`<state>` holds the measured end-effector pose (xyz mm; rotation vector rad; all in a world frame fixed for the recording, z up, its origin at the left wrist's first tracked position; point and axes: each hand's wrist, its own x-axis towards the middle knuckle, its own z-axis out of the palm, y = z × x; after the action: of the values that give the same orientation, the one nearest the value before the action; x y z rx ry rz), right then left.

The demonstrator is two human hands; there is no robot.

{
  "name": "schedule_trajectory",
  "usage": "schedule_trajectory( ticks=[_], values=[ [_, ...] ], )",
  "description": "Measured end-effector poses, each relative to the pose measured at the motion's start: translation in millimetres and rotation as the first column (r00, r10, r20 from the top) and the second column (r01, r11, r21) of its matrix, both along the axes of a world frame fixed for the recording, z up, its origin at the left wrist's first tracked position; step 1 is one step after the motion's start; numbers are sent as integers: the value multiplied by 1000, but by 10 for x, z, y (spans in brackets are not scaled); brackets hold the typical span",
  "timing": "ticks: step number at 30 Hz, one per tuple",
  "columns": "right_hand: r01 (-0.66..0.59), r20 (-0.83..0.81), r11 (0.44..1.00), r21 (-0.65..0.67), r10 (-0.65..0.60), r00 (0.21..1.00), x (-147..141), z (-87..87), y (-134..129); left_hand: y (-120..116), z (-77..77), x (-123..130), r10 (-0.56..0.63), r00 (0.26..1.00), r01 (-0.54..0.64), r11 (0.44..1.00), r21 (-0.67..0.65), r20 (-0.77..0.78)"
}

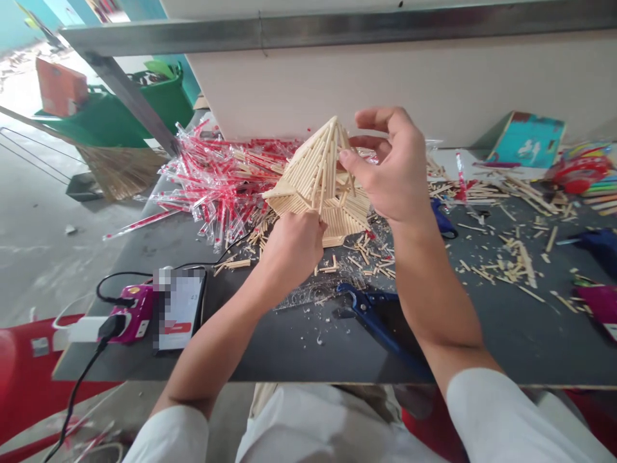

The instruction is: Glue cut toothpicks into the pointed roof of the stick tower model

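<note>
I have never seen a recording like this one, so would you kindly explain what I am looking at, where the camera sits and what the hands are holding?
There is no machine here: a person works with two bare hands, and the single picture comes from a camera worn on the head, looking forward and down.

The left hand grips the lower edge of a pointed roof-like model made of thin wooden sticks. The right hand pinches it near its peak.

On the dark table lie loose stick offcuts, a heap of red and clear plastic wrappers, blue-handled scissors, and a phone beside a pink device with cables.
</note>
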<state>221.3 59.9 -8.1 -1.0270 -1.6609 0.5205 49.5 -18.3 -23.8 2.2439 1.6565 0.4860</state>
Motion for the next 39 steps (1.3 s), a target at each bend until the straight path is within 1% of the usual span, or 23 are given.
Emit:
schedule_trajectory(
  ticks=[2,4,7,11,14,16,19,22,25,28,36,39],
  values=[
    [-2,6,1000,26,2,1000,-13,-29,-14,5,-16,8,2,1000,-2,1000,9,-25],
    [-6,44,999,51,3,999,-23,-75,-18,12,-35,13,-11,999,12,1000,20,-41],
    [48,78,998,51,-52,996,-34,-169,-2,18,-51,19,-26,999,28,999,39,-46],
    [107,18,993,55,-108,994,-39,-255,26,18,-41,27,-7,999,8,1000,15,-31],
    [142,-2,985,94,-143,990,-18,-293,63,15,-34,32,-11,999,12,1000,19,-42],
    [191,-21,973,127,-190,982,12,-319,101,10,-36,33,-13,999,14,1000,15,-45],
    [249,-89,956,157,-237,967,62,-351,151,7,-53,36,-11,999,12,1000,19,-43],
    [218,-115,965,146,-202,973,81,-362,159,13,-81,41,0,999,3,999,51,-53],
    [157,-78,978,139,-147,986,60,-375,152,22,-100,43,-3,998,7,998,68,-57],
    [114,-54,979,170,-107,993,28,-397,171,21,-98,41,-13,999,17,997,81,-44],
    [67,-20,977,201,-65,998,2,-431,248,4,-89,48,-21,997,28,995,99,-70],
    [103,-39,970,218,-97,995,-24,-452,250,3,-84,51,-20,997,27,995,95,-76]
  ],
)
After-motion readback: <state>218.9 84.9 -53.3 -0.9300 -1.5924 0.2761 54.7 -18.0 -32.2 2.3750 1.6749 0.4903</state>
